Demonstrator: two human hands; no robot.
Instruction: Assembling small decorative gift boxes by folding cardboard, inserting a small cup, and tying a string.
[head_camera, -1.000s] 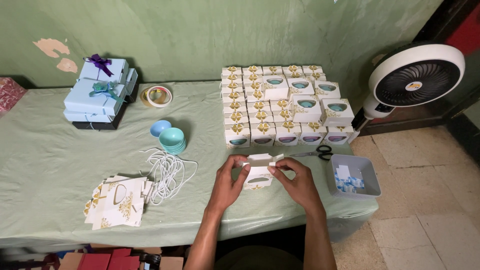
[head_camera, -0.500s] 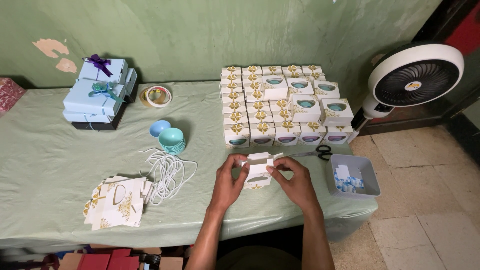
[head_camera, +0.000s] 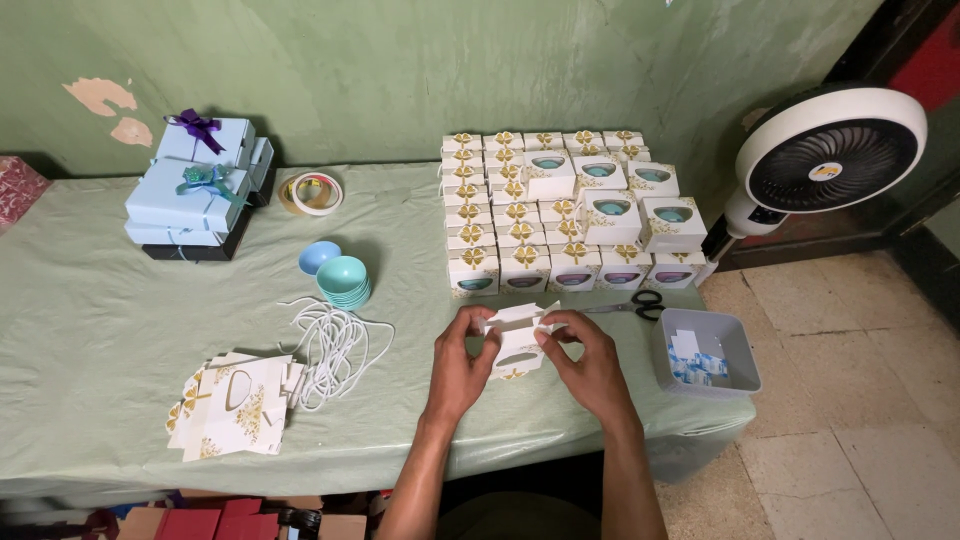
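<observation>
Small white box (head_camera: 517, 345) between both hands

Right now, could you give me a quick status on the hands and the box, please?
Left hand and right hand both grip small white box, top flaps open. Box held just above green table. Scissors beside it, nothing in the way.

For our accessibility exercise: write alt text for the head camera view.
Two hands, left hand and right hand, fold a small white gift box over a green-covered table. Behind stand rows of finished boxes; white cord and flat box blanks lie to the left.
</observation>
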